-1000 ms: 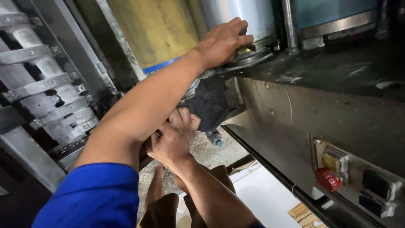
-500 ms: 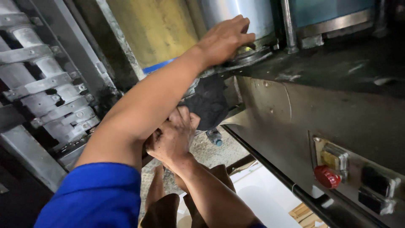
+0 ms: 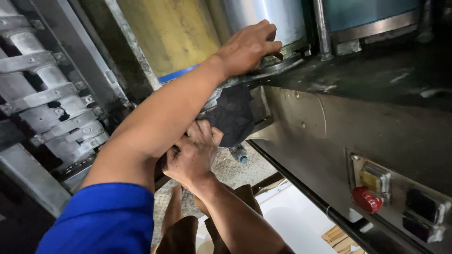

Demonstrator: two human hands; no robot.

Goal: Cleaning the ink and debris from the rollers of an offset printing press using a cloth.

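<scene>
Head view, the only one: two hands are at work on a machine. The left hand lies palm-down at the foot of one shiny steel roller, its fingers curled loosely over the round metal flange there, pressing on it rather than clamping anything. The right hand reaches up beneath the left forearm; its fingers are bunched closed on the lower edge of one dark cloth.

That cloth hangs just above and beyond the right fingertips, tucked under the machine's ledge, directly below the left fingers and apart from them, with the flange between. One small bottle with a blue cap lies on the floor just to the right of the right fingers, under the cloth. One yellow roller with a blue band stands to the left of the left fingers. Well off to the right of both hands sits one red knob beside two dark switches on the grey machine panel.

Against half a second ago, the left fingers have slid a touch lower on the flange, the right hand has barely shifted, and the cloth hangs as it did.
</scene>
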